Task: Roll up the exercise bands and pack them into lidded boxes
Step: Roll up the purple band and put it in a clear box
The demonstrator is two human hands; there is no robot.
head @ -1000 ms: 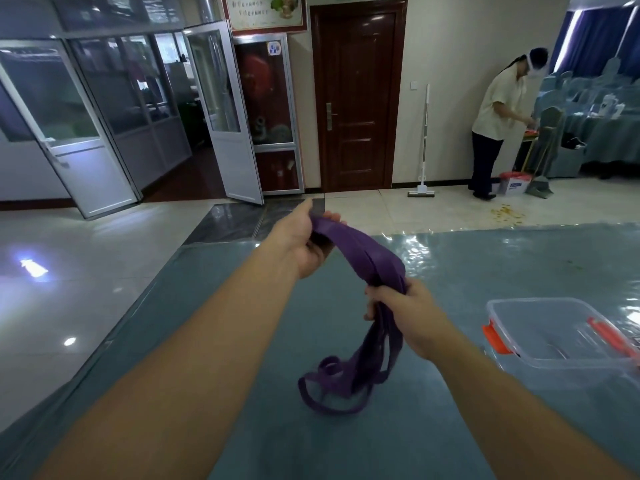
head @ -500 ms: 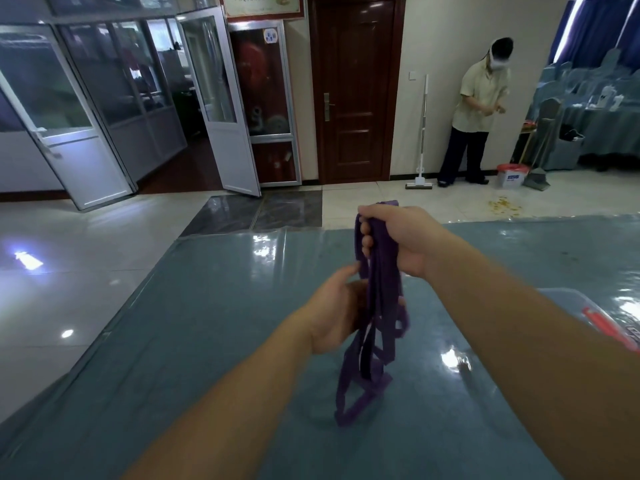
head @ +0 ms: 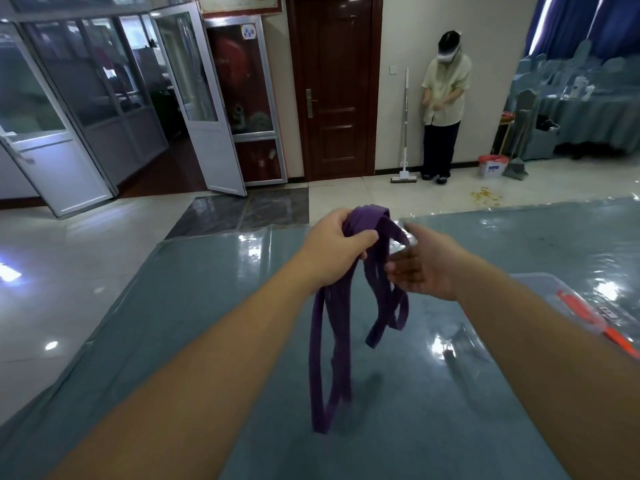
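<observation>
Left hand [head: 341,249] gripped the purple exercise band [head: 349,306] at its top fold, fingers curled round it; loops hung down, lowest end touching the table [head: 207,306]. Right hand [head: 424,268] sat just beside the strands, fingers straight and apart, holding nothing. To roll well, I judged I should gather the loose loops flat first, then wind tightly from one end. Clear lidded box [head: 568,306] with orange clips lay at right, mostly hidden; contents could not be told
</observation>
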